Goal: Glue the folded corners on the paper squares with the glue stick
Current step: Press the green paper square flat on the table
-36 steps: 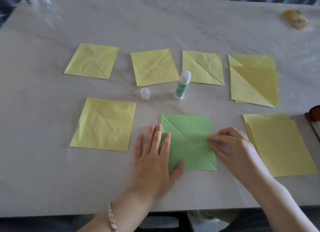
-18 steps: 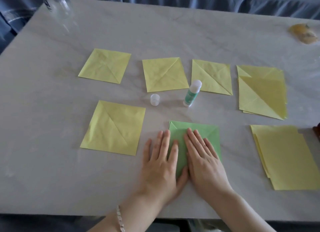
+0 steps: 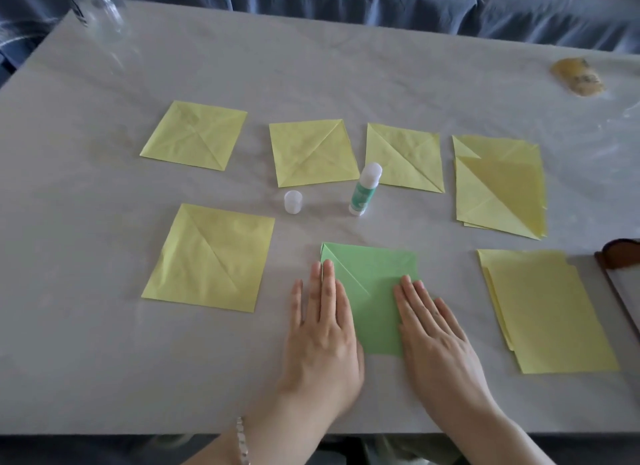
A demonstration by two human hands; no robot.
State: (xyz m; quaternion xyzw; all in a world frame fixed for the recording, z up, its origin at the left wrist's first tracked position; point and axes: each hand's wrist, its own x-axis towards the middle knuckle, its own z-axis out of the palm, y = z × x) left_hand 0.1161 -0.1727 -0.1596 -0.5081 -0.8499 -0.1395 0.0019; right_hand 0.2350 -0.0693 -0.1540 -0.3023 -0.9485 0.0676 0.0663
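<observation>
Pressing flat with fingers spread straight, the left hand [image 3: 323,329] and right hand [image 3: 436,336] pin the green paper square [image 3: 372,291] near the table's [image 3: 104,360] front edge, the uncapped glue stick [image 3: 364,189] upright just behind.

Your right hand [image 3: 440,340] has changed its hold. A second ago it pinched the right edge of the green paper square [image 3: 374,284] with curled fingers; now it lies flat on the square's right side, fingers straight. Half a second ago it pressed the middle of the square, right beside your left hand [image 3: 322,333]. It has since slid to the right, so your hands are apart and the creased middle of the square shows between them.
</observation>
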